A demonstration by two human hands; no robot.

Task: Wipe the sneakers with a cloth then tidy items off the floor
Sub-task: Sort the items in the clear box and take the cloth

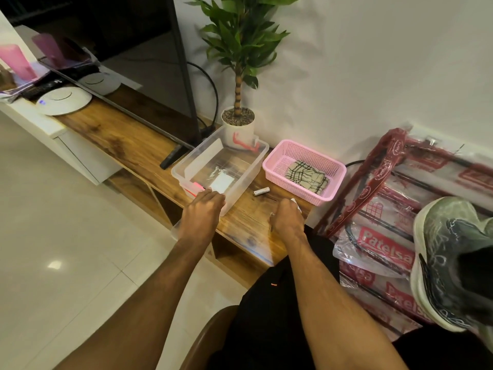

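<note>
We see left hand [204, 209] fingers curled over clear box [248, 177] rim, centre frame; right hand [288, 218] closed round small white thing [294, 202].

Surface: your long wooden bench [128, 137], set against the wall.

On it, left to right:
- white round device [64, 100] showing a small blue light
- TV [133, 49], with a dark bar [170, 157] at its lower corner; foot or remote, cannot tell
- white plant pot [238, 126] at the back, just behind the clear plastic bin [241, 186]
- pink basket [306, 145] just beside the bin, apart from it
- battery [261, 192] lying flat between bin and basket, toward the front edge
- small metal piece [272, 222] at the front edge, too small to identify

Your right hand [286, 217] rests beside that piece, curled round a small white item [294, 202].
</note>
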